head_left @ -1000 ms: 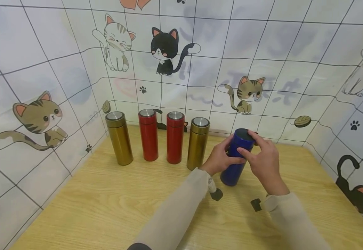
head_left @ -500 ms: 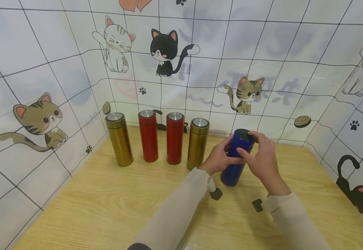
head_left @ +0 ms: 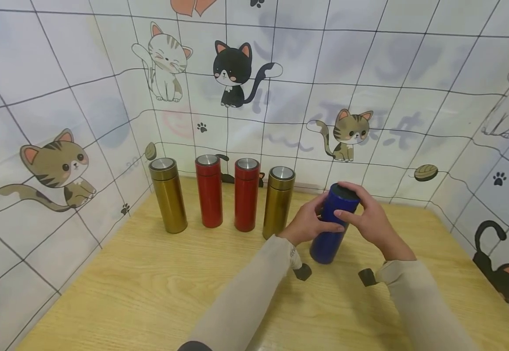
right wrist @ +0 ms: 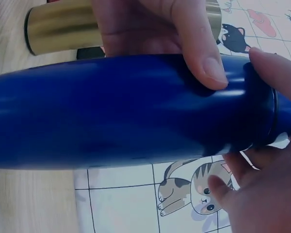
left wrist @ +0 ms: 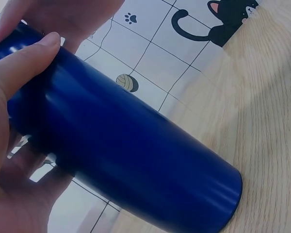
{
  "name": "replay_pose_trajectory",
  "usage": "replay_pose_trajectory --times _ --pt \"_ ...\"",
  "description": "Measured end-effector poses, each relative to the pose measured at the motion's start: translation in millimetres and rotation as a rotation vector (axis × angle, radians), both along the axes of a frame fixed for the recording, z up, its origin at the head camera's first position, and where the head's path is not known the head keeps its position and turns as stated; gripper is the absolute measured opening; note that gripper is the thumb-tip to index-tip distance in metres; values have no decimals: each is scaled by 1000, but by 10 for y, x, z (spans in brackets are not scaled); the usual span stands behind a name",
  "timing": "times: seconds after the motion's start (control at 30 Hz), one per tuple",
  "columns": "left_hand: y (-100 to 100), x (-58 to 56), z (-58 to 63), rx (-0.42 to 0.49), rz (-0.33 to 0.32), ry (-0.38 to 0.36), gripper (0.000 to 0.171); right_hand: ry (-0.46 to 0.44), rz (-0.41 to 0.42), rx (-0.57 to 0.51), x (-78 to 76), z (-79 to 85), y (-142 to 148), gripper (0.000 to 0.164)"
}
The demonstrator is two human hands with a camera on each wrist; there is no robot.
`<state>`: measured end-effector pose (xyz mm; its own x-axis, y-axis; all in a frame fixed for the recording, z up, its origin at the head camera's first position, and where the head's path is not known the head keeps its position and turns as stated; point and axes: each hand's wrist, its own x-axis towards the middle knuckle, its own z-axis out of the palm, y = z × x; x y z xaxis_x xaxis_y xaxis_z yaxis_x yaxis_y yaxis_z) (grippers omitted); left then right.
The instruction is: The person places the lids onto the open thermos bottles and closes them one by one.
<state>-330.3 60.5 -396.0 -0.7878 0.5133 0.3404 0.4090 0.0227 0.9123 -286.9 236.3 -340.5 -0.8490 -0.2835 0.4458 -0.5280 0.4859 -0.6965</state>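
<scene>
A blue thermos flask (head_left: 326,245) with a dark top stands on the right part of the table. My left hand (head_left: 305,225) grips its upper body from the left, thumb across the near side. From the other side my right hand (head_left: 374,220) holds the flask around its lid (head_left: 344,193), fingers over the far rim and thumb on the near side. In the right wrist view, a thin seam circles the flask near the right fingers (right wrist: 276,73). The left thumb (left wrist: 31,60) lies across the blue body in the left wrist view.
To the left stand a gold flask (head_left: 277,204), two red flasks (head_left: 245,195) and another gold flask (head_left: 168,197), all with silver tops. The wooden table (head_left: 158,292) meets cat-printed walls (head_left: 276,107) at the back and sides.
My right hand has turned on the lid: its fingers have moved leftward over the far rim, and its wrist has swung right and away. The left hand and flask stay nearly in place.
</scene>
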Motion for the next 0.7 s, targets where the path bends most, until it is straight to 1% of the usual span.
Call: replay_pose_trajectory --times 0.13,0.43,0.57,0.7 --pt "22 21 -3 -5 14 -1 91 49 -70 32 15 -23 -1 66" --pt "43 61 -10 -7 64 13 92 135 -280 150 121 -23 -128 67" --pt "46 62 -23 -1 76 32 91 192 -353 155 153 -23 -215 65" --pt "51 61 -36 -8 94 45 89 246 -429 133 164 -50 -297 65"
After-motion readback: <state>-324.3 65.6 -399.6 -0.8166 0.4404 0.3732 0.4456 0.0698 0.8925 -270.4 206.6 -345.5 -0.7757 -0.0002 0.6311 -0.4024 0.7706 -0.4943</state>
